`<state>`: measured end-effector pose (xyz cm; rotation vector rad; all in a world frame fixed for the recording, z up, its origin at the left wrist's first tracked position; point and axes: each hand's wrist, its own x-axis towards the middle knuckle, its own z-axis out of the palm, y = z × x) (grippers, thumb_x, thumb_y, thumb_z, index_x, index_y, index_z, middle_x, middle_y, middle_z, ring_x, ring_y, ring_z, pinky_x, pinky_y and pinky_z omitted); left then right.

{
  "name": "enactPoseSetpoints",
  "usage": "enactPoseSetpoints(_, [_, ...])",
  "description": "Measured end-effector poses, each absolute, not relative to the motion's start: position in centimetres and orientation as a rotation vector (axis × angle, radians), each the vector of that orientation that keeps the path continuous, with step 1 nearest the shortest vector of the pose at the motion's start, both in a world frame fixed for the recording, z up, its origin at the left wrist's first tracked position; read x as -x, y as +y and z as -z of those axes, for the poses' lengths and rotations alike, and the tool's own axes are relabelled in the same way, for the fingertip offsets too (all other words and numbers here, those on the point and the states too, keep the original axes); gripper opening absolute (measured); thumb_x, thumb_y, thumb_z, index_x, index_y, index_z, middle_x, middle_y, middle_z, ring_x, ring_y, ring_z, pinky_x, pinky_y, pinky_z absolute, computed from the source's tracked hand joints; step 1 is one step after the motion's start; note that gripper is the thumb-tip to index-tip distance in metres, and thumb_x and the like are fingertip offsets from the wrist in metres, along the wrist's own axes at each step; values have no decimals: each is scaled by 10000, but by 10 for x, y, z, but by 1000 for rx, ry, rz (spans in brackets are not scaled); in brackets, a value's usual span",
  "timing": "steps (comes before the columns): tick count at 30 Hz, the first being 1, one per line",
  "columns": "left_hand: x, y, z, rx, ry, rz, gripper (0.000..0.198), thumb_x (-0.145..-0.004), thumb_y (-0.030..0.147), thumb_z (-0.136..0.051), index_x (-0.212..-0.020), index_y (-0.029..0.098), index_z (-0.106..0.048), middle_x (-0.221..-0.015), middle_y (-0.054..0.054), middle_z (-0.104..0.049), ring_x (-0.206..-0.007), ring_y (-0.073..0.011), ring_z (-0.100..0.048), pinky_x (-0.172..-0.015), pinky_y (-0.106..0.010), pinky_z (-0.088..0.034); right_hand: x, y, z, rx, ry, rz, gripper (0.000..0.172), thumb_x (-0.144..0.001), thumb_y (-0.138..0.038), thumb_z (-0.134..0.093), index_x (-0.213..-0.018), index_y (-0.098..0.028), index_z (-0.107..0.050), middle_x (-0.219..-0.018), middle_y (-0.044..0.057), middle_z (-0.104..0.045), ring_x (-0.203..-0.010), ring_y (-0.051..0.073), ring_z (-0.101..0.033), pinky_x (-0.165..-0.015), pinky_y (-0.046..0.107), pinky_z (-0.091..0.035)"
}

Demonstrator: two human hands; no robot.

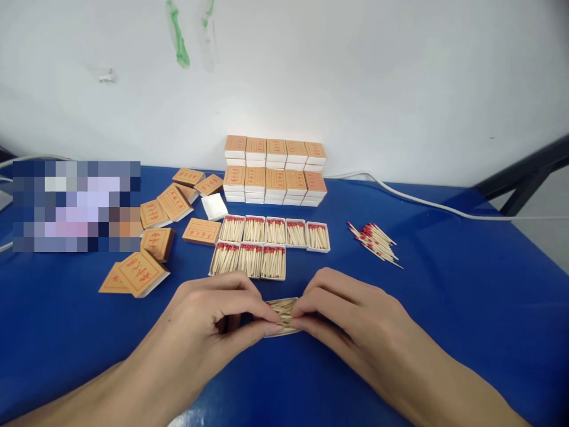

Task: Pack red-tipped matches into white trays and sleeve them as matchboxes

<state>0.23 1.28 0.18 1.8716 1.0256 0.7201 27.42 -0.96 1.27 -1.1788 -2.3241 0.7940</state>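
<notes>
Both hands are curled, fingers bent, and meet over one small tray [283, 312] of matches that lies on the blue counter [466, 308], near its front edge. The left hand [213, 317] pinches the tray's left end between thumb and fingertips. The right hand [351, 314] presses its fingertips on the right end and on the matches themselves. The hands cover most of the tray, so only the pale sticks in the middle show, and the heads cannot be seen.

Just behind the hands stand 8 filled trays [254, 243] in 2 rows, 5 at the back and 3 in front, side by side and touching, all with red heads pointing away. Behind them, against the white wall [355, 77], rises a stack of closed boxes [274, 172]. It is 5 columns wide and set in 2 steps, so 10 orange tops show; the number of layers under each cannot be told.

To the left lie about 9 orange sleeves [155, 228], scattered and partly overlapping. Among them 1 white tray [214, 206] lies bottom up. To the right, well apart from the trays, is 1 heap of loose matches [376, 242]. 1 white cable [422, 203] runs along the back of the counter.
</notes>
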Motion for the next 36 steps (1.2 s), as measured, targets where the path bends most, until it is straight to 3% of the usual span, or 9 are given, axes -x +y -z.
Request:
enactPoseSetpoints(6, [2,20,-13,-1854,1037,-646,142,-1003,229,-864,-1000,369,-890,-886,91,-850,-658,-88,-703,-582,-165,-506,-274,-8,-14,1121,-2336,-774,152,-1227,-202,-580,-1184,-246,-718,-1113,19,-693,-939,157,-695,-814,311,-542])
enactPoseSetpoints(13, [2,16,-4,-1891,1057,-690,41,-1017,291,-861,-1020,332,-864,-858,61,-788,-629,-101,-637,-568,-199,-519,-271,-6,-13,1086,-2369,-684,188,-1224,-225,-587,-1120,-222,-745,-1078,41,-720,-947,184,-695,-800,315,-559])
enactPoseSetpoints(18, [2,15,-1,-2059,1130,-794,376,-878,286,-988,-1213,352,-829,-1048,60,-748,-612,-62,-603,-570,-192,-547,-266,-6,-6,1067,-2322,-576,162,-1221,-266,-606,-1164,-207,-747,-1037,36,-716,-895,172,-685,-749,299,-555])
enactPoseSetpoints(21, [-2,14,-1,-2150,1102,-818,393,-890,254,-966,-1243,352,-823,-1182,40,-769,-673,-74,-669,-640,-208,-601,-264,-6,-4,1049,-2273,-526,124,-1202,-254,-650,-1156,-205,-754,-1030,27,-739,-886,157,-700,-765,288,-562])
enactPoseSetpoints(28, [-6,15,-4,-2162,1043,-766,203,-983,181,-850,-1141,302,-813,-1006,47,-759,-621,-81,-634,-590,-203,-555,-262,-4,-2,1022,-2266,-557,137,-1191,-278,-676,-1130,-203,-775,-995,31,-751,-860,160,-704,-740,285,-571])
enactPoseSetpoints(34, [-7,7,2,-2112,1082,-792,482,-939,144,-912,-1324,351,-706,-951,93,-714,-695,-98,-648,-654,-199,-572,-260,-5,-8,1027,-2251,-616,111,-1173,-272,-710,-1102,-214,-772,-1002,25,-766,-863,160,-728,-747,279,-578])
enactPoseSetpoints(36, [-6,7,1,-2134,1071,-777,446,-955,127,-895,-1299,340,-709,-952,94,-712,-689,-90,-643,-655,-195,-568,-261,-4,-15,1089,-2185,-626,85,-1162,-269,-729,-1108,-226,-780,-977,12,-767,-832,152,-725,-727,267,-572])
